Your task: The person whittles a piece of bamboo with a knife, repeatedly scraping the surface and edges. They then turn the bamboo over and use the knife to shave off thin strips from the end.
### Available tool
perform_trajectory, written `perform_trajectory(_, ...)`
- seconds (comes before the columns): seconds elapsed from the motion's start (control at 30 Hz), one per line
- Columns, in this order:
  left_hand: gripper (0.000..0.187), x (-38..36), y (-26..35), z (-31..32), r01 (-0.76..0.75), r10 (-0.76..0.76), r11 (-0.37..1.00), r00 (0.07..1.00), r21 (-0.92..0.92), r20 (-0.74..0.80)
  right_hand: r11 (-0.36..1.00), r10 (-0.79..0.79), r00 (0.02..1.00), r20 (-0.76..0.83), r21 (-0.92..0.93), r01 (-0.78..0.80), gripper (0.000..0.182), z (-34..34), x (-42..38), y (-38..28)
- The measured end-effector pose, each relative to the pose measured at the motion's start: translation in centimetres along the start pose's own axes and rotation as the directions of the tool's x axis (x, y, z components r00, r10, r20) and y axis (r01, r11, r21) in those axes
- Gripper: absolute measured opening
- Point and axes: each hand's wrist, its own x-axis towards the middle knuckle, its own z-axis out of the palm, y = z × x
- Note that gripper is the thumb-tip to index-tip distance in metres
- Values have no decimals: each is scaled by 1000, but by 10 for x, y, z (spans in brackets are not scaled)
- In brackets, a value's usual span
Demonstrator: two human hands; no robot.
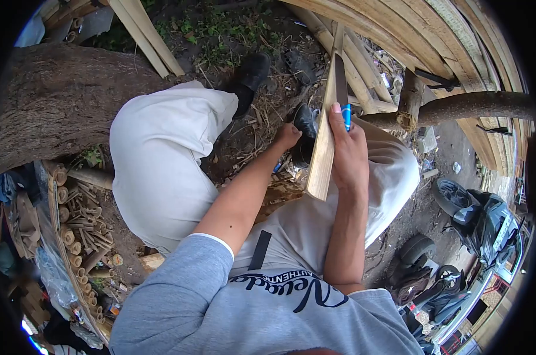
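My right hand (351, 151) is closed round a knife with a blue handle (346, 117), its thumb lying along a pale bamboo strip (321, 165). The dark blade (340, 80) points away from me, flat along the strip's right side. The strip slants from the ground area at the top down to near my lap. To the left of the strip, my left hand (287, 136) is closed beside a black shoe (305, 121); whatever its fingers hold, if anything, is hidden.
A thick trunk (55, 100) lies at the left, above stacked bamboo pieces (75, 248). Long split bamboo (422, 35) leans at the top right, near a cut branch (475, 107). A parked motorbike (487, 228) stands at the right.
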Motion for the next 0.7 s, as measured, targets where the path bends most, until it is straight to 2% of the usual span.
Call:
perform_trajectory(0.07,31,-35,4,38,-193,193,981,981,-4,-15,1000,-19,1000,4,-16,19,50,-2,1,6)
perform_trajectory(0.13,43,-54,38,47,17,-36,994,985,112,168,1000,11,1000,8,-27,-10,49,-3,2,12)
perform_trajectory(0.17,43,-103,113,23,11,-30,994,983,107,178,1000,-18,1000,16,-16,18,48,-3,4,16)
perform_trajectory(0.2,45,-147,198,-15,328,-342,869,939,-370,28,998,-22,1000,6,-50,22,47,-1,4,16)
perform_trajectory(0.23,45,-141,199,-6,321,-335,871,942,-372,29,998,-34,999,12,-47,35,45,1,7,20)
perform_trajectory(0.27,43,-130,194,9,256,-88,212,966,-943,243,998,-48,999,19,-41,49,44,3,9,23)
perform_trajectory(0.3,42,-118,182,22,281,235,-631,957,-723,168,997,-53,998,17,-63,54,45,5,8,20)
perform_trajectory(0.33,41,-112,177,18,398,468,-621,879,-676,88,996,-62,998,13,-60,63,45,7,9,21)
perform_trajectory(0.37,41,-114,173,23,326,354,-754,933,-571,66,992,-64,998,9,-112,65,46,7,11,24)
perform_trajectory(0.4,41,-131,199,13,235,231,-861,971,-451,63,984,-66,998,4,-165,66,46,8,13,24)
perform_trajectory(0.43,41,-135,214,11,245,241,-859,968,-449,66,981,-68,998,-10,-185,65,47,11,12,22)
perform_trajectory(0.47,41,-139,227,12,122,107,-719,992,-684,64,980,-73,997,-13,-186,69,47,9,13,20)
perform_trajectory(0.5,42,-143,237,14,5,-26,-503,999,-864,21,977,-55,998,-13,-205,51,47,9,12,19)
perform_trajectory(0.53,43,-148,246,14,-96,-144,-228,988,-969,-64,975,-34,999,-9,-219,31,47,11,12,20)
perform_trajectory(0.57,43,-151,251,11,-167,-229,79,956,-983,-181,985,-65,998,2,-159,64,47,13,12,21)
perform_trajectory(0.6,45,-152,257,7,-205,-272,381,907,-902,-321,987,-69,998,12,-147,70,47,16,10,19)
perform_trajectory(0.63,46,-151,260,2,-202,-266,644,845,-738,-464,993,-62,998,12,-100,63,47,19,7,14)
perform_trajectory(0.67,46,-140,248,18,-214,-259,646,841,-733,-474,997,-53,999,8,-54,53,47,19,5,10)
perform_trajectory(0.7,46,-132,231,29,-130,-264,640,888,-757,-376,988,-68,998,12,-140,69,47,12,11,21)
